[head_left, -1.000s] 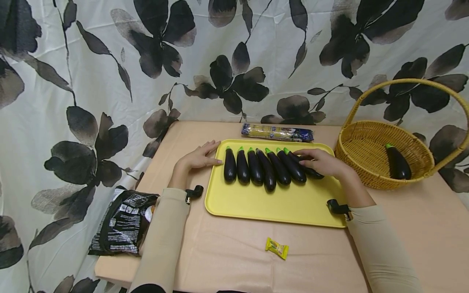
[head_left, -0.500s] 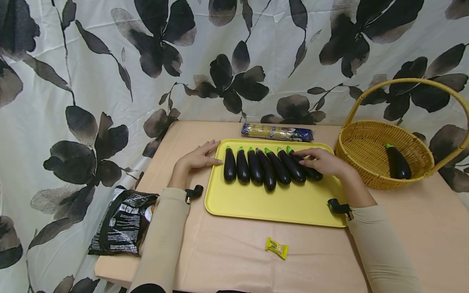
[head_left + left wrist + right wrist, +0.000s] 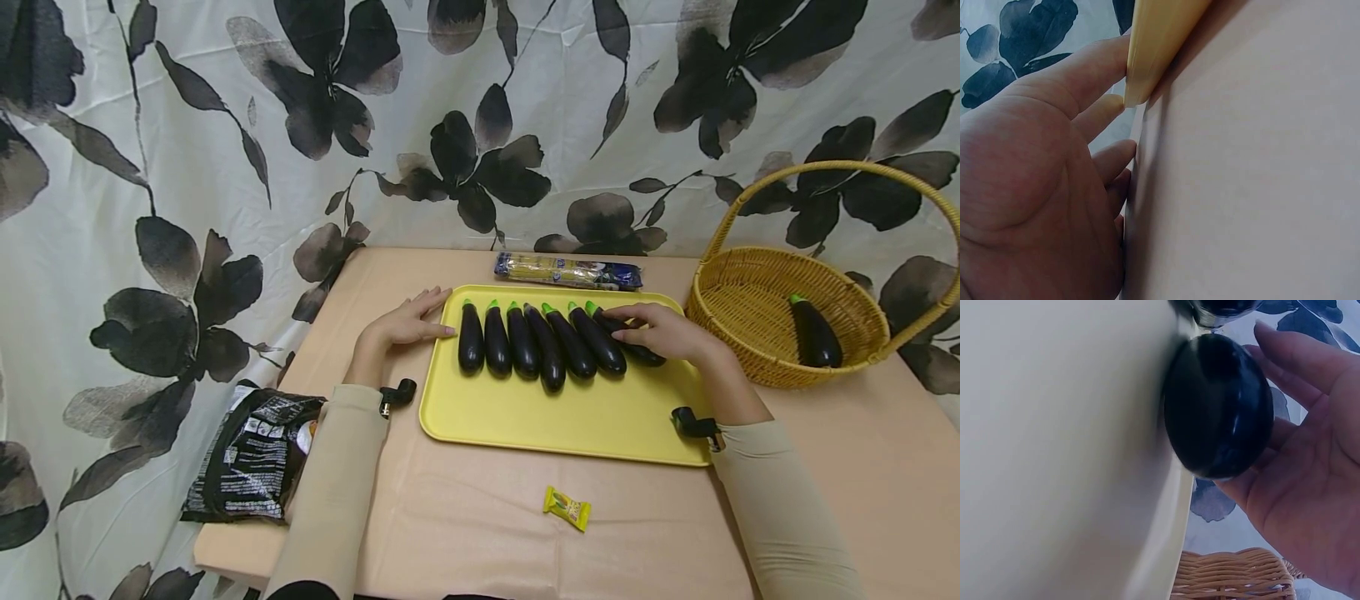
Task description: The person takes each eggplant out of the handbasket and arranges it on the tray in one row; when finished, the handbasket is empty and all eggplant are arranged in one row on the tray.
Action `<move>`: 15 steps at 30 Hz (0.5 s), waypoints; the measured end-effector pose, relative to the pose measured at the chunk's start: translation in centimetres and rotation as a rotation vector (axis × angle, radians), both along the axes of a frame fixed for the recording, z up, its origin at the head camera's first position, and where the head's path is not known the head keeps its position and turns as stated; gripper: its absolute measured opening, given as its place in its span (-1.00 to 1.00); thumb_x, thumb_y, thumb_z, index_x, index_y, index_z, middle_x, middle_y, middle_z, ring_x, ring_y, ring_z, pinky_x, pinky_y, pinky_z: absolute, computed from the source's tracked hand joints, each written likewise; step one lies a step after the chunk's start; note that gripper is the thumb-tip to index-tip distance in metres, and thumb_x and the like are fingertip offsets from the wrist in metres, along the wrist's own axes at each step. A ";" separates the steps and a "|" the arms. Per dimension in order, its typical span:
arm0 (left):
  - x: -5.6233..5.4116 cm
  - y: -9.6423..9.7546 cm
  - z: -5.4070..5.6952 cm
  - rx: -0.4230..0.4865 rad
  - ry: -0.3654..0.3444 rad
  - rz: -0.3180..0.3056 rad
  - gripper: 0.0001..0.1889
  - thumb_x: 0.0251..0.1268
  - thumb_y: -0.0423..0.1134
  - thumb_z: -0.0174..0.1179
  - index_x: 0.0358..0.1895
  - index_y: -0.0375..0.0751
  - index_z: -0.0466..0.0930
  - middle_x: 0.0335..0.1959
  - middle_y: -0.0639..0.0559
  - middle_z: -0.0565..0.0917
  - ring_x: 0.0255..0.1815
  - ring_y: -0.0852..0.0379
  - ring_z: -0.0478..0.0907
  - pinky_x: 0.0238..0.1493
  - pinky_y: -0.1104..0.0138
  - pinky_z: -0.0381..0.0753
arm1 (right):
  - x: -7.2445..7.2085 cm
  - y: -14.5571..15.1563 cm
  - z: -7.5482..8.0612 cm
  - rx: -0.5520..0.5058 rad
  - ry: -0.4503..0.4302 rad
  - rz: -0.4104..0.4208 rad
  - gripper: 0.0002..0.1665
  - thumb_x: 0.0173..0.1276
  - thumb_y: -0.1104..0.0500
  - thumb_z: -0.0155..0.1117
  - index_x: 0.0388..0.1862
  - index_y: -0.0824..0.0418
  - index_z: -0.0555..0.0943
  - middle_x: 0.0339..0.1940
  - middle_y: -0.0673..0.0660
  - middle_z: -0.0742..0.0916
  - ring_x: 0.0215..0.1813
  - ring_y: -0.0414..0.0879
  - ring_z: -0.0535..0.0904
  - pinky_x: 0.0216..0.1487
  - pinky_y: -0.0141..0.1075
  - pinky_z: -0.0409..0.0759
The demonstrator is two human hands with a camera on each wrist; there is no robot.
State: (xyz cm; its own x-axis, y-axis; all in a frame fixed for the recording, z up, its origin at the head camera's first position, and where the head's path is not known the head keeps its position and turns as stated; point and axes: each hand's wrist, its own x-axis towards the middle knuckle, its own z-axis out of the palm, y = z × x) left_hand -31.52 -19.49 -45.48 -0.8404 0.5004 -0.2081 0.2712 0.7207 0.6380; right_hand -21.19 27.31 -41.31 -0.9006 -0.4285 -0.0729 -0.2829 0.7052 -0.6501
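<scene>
Several glossy dark eggplants [image 3: 552,348] with green stem ends lie side by side in a row on a yellow tray [image 3: 517,425]. At the row's right end, my right hand [image 3: 652,329] holds the last eggplant [image 3: 1219,406] with thumb and fingers about its sides; the hand covers part of it in the head view. My left hand [image 3: 405,321] is at the tray's left edge, its fingers extended. Seen from the left wrist, the thumb of the left hand [image 3: 1029,169] reaches the tray's rim [image 3: 1154,50].
A wicker basket [image 3: 750,292] with a tall handle holds one eggplant [image 3: 816,333] at the right. Behind the tray lies a long shiny packet [image 3: 566,271]. A small yellow wrapped piece [image 3: 567,508] lies in front, and a black bag [image 3: 251,454] is at the left.
The eggplant under my right hand has turned slightly, its lower end swinging left and then back to the right. My left hand and the tray stay put.
</scene>
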 end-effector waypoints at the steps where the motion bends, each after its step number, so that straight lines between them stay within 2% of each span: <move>1: 0.0 0.0 0.0 0.000 0.001 0.000 0.02 0.30 0.30 0.33 0.72 0.16 -0.01 0.77 0.04 -0.15 0.78 0.01 -0.36 0.75 -0.02 -0.44 | 0.0 0.1 0.0 0.007 0.007 0.001 -0.44 0.60 0.20 0.19 0.51 0.33 0.45 0.47 0.40 0.54 0.50 0.34 0.42 0.46 0.27 0.42; 6: 0.0 0.0 0.1 -0.002 0.000 -0.002 0.03 0.30 0.29 0.33 0.72 0.16 -0.01 0.77 0.04 -0.16 0.78 0.01 -0.37 0.75 -0.02 -0.45 | -0.1 0.3 0.0 0.032 0.030 0.001 -0.47 0.59 0.27 0.18 0.49 0.34 0.48 0.45 0.42 0.55 0.48 0.35 0.44 0.41 0.26 0.46; 15: 0.0 0.0 0.1 -0.001 0.001 -0.002 0.03 0.29 0.29 0.34 0.72 0.16 -0.01 0.77 0.03 -0.16 0.78 0.00 -0.37 0.75 -0.03 -0.44 | -0.1 0.2 0.0 0.019 0.011 0.013 -0.49 0.60 0.27 0.16 0.47 0.33 0.51 0.45 0.42 0.56 0.52 0.36 0.40 0.49 0.29 0.39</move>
State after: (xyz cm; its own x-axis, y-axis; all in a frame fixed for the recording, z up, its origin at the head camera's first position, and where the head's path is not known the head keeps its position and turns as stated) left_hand -31.50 -19.46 -45.34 -0.8396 0.5018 -0.2080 0.2730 0.7208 0.6371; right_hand -21.31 27.51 -41.34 -0.8958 -0.4388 -0.0711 -0.2992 0.7135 -0.6335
